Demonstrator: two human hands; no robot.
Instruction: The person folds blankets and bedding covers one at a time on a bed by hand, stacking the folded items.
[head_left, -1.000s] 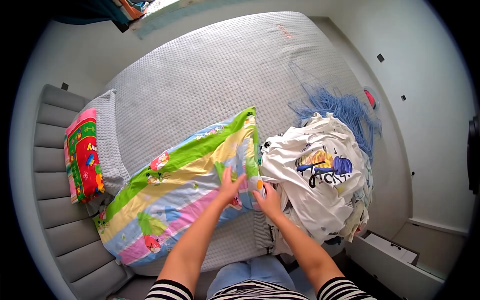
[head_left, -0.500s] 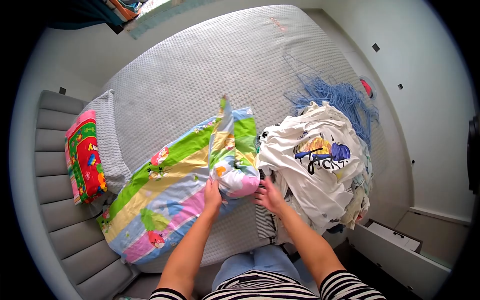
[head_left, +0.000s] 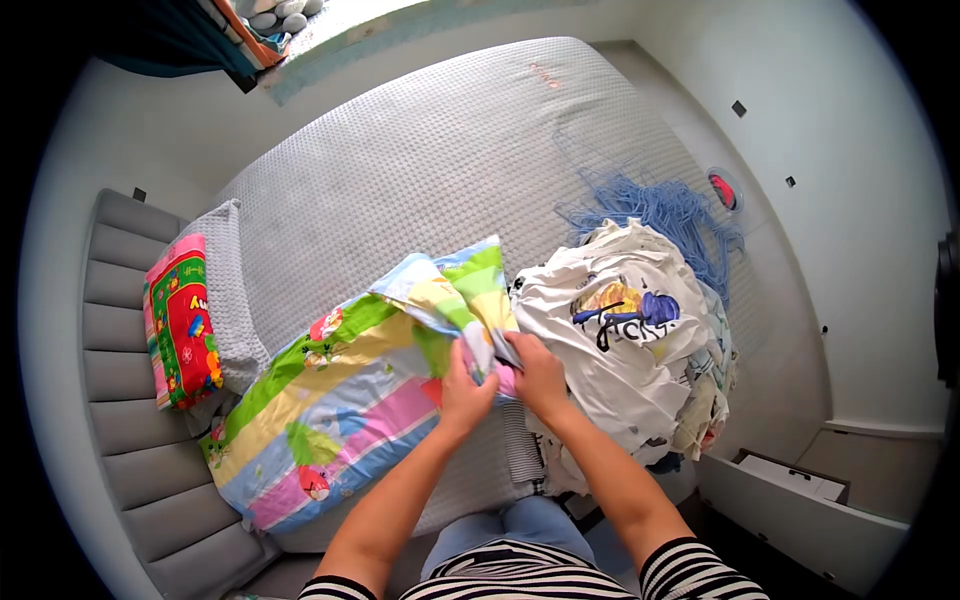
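Note:
A cartoon-print bedding cover [head_left: 345,400], striped in green, yellow, blue and pink, lies along the near side of the bed with its right end bunched. My left hand [head_left: 468,395] has its fingers closed on that bunched end. Close beside it, my right hand [head_left: 536,375] grips the edge of the same end, its fingertips partly hidden in the folds. A loose flap of the cover leans over to the left above my hands. Just right of my right hand, a white printed T-shirt [head_left: 560,305] tops a heap of clothes.
Blue hangers [head_left: 650,215] lie tangled behind the clothes heap. At the left, a red patterned pillow [head_left: 185,330] and a grey pillow [head_left: 230,300] rest by the padded headboard [head_left: 130,360]. An open drawer [head_left: 800,510] juts out at the lower right of the grey mattress [head_left: 420,160].
Both hands have come closer together, the left moving right along the cover. The raised flap has dropped and folded over leftward. The right hand's fingers have closed on the cover. The view has shifted slightly.

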